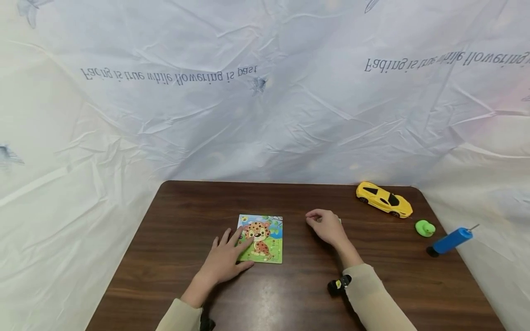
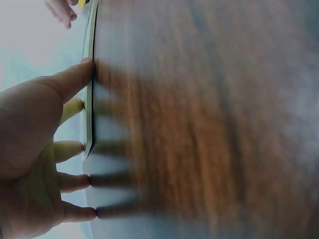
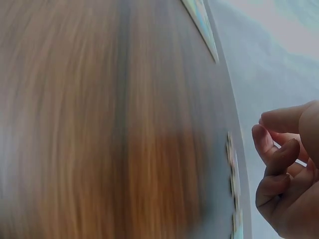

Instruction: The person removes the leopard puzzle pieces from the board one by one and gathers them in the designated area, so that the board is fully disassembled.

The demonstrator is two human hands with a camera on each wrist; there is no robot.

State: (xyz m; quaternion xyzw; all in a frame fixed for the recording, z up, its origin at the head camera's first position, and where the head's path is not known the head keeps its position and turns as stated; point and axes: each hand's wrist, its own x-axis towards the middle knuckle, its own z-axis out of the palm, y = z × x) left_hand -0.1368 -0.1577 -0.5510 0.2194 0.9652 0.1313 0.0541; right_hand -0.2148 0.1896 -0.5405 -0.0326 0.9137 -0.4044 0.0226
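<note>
A square leopard picture board, blue and green, lies flat on the brown table. My left hand rests over its left side with fingers spread, some on the board and others on the wood beside it. To the right, my right hand hovers with curled fingers, thumb and index tips close together. Nothing shows between the fingertips of that hand in the right wrist view. Below it lie thin flat pieces with an uneven edge. My hand mostly hides them in the head view.
A yellow toy car stands at the back right of the table. Closer to the right edge are a small green toy and a blue cylinder with a black end and a thin metal rod. A pale printed sheet hangs behind.
</note>
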